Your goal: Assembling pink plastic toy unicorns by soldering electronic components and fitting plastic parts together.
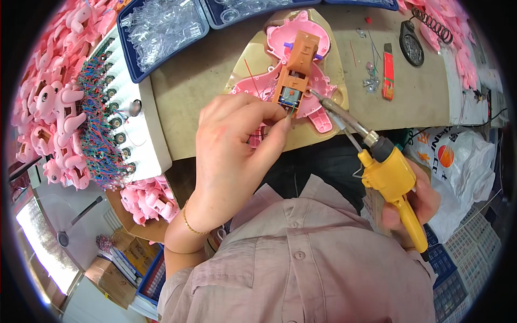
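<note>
Pinching orange motor unit — left hand, right hand gripping soldering gun

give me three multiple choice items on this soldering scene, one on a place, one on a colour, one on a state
1. Where does the tip of the yellow pistol-grip soldering iron rest?
A. in a blue tray
B. at the orange motor block on the pink plastic toy shell
C. on the floor

2. What colour is the flat utility knife on the table?
A. red
B. green
C. white

3. What does the right hand do?
A. lies open
B. points
C. grips the iron's handle

Answers: B, the tip meets the block; A, the knife is red; C, fingers wrap the handle, while the left hand pinches at the block.
</note>
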Demonstrator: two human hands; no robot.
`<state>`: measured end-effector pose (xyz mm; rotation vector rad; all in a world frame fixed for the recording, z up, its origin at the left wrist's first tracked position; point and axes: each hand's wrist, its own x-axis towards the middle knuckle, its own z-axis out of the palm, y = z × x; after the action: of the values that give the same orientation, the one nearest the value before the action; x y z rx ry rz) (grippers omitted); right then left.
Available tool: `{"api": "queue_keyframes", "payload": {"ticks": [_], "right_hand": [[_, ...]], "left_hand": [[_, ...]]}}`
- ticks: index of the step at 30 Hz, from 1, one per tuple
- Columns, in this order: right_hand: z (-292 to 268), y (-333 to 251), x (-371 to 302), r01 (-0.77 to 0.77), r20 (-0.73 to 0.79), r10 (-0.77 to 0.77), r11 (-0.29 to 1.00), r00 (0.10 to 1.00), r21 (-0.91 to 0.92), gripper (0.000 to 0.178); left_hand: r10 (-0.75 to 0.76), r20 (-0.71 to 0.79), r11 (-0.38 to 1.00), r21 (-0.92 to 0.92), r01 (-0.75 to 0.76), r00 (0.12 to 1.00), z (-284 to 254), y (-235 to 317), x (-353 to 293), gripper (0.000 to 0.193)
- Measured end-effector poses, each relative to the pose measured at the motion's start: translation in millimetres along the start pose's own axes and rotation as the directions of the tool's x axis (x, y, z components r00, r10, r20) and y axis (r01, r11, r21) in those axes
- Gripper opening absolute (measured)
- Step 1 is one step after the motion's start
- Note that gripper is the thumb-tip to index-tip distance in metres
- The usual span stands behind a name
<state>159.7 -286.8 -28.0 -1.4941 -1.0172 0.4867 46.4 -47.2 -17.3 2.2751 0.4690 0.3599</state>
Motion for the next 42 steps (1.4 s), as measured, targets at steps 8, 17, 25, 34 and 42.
{"api": "queue_keyframes", "payload": {"ticks": [8,17,25,34,42], "right_hand": [[-9,8,-20,0.156,-0.241,-0.19,0.976,0.952,-0.154,0.073],[-31,18,-6,-0.044,-0.67,0.109,0.993,0.734,0.113,0.049],[-51,23,-3,-0.004,-0.713,0.167,0.975,0.681,0.224,0.043],[-46,28,3,-0.019,-0.723,0.127,0.988,0.679,0.155,0.051],[-22,23,21,-0.047,-0.588,0.168,0.976,0.791,0.215,0.054]], "left_hand": [[0.162,-0.077,0.962,0.234,-0.14,0.984,-6,5,0,0.013],[-0.28,-0.004,0.515,-0.845,0.147,0.96,-16,28,7,0.023],[0.363,0.059,0.822,0.45,-0.35,0.93,-12,46,52,0.015],[-0.212,0.102,0.924,-0.303,0.234,0.972,-21,-15,47,0.014],[-0.273,-0.144,0.936,-0.27,0.227,0.951,-2,8,10,0.01]]}}
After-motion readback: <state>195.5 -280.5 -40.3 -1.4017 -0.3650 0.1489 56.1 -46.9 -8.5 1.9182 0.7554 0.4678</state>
